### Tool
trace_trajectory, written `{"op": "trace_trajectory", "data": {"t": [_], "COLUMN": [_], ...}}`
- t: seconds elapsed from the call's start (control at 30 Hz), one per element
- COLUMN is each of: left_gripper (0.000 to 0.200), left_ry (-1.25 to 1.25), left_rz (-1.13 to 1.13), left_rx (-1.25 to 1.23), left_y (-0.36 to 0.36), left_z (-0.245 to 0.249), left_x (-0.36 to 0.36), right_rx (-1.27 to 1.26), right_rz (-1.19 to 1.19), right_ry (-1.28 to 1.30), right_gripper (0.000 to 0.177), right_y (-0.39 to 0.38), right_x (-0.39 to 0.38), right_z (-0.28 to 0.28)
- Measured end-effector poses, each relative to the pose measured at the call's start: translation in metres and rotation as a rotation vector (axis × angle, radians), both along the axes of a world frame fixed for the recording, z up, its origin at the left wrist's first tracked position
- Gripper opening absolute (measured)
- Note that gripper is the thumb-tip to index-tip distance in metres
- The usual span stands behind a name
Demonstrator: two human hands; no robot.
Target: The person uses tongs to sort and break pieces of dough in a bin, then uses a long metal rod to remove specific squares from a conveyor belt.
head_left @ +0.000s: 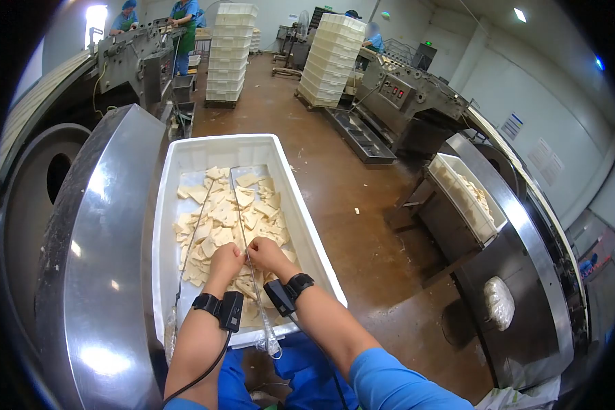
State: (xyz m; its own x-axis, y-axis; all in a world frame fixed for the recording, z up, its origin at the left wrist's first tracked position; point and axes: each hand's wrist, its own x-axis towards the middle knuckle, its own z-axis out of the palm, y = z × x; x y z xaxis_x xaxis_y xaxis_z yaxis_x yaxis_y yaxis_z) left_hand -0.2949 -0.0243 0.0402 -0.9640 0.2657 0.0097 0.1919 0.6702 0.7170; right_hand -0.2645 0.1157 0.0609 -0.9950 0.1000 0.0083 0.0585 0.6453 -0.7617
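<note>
My left hand [227, 262] and my right hand [265, 254] are side by side over a deep white plastic bin [219, 139]. Both have curled, closed fingers; whatever lies in them is hidden, so I cannot tell what they hold. Beneath them, flat, pale, broken pieces [219, 217] that look like dough or cracker cover much of the bin's floor. A thin metal rod [240, 213] runs lengthwise over the pieces and passes beside my right fingers. Its near end [271, 342] is wrapped in clear plastic. Another thin rod [187, 254] crosses the bin's left side.
A curved steel machine housing [116, 260] borders the bin on the left. To the right, a second white bin [451, 164] stands on a steel stand beside another machine [396, 89]. Tall stacks of white crates [227, 55] and several people in blue are farther back.
</note>
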Motion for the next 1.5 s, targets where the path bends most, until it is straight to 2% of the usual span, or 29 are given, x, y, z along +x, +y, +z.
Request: {"op": "trace_trajectory", "data": {"t": [0.6, 0.8, 0.97, 1.0, 1.07, 1.5], "left_gripper": [0.011, 0.016, 0.016, 0.016, 0.015, 0.014], "left_ry": [-0.103, -0.014, 0.17, 0.17, -0.029, 0.006], "left_rz": [0.069, 0.111, 0.06, 0.061, -0.007, -0.01], "left_rx": [0.013, 0.033, 0.071, 0.07, 0.174, 0.176], "left_y": [-0.001, 0.0, -0.001, 0.0, 0.002, 0.002], "left_z": [0.016, 0.003, -0.004, -0.001, 0.006, 0.002], "left_x": [0.006, 0.0, 0.001, 0.001, 0.001, 0.001], "right_rx": [0.039, 0.085, 0.068, 0.08, 0.092, 0.127], "right_rz": [0.009, 0.02, 0.019, 0.028, 0.038, 0.066], "right_ry": [0.005, 0.004, 0.039, 0.046, 0.053, 0.011], "right_gripper": [0.027, 0.03, 0.031, 0.03, 0.029, 0.03], "right_y": [0.0, 0.001, 0.001, 0.001, 0.001, 0.001], "right_x": [0.001, -0.001, -0.001, -0.001, 0.0, -0.001], "right_z": [0.002, 0.0, -0.002, -0.002, 0.001, 0.002]}}
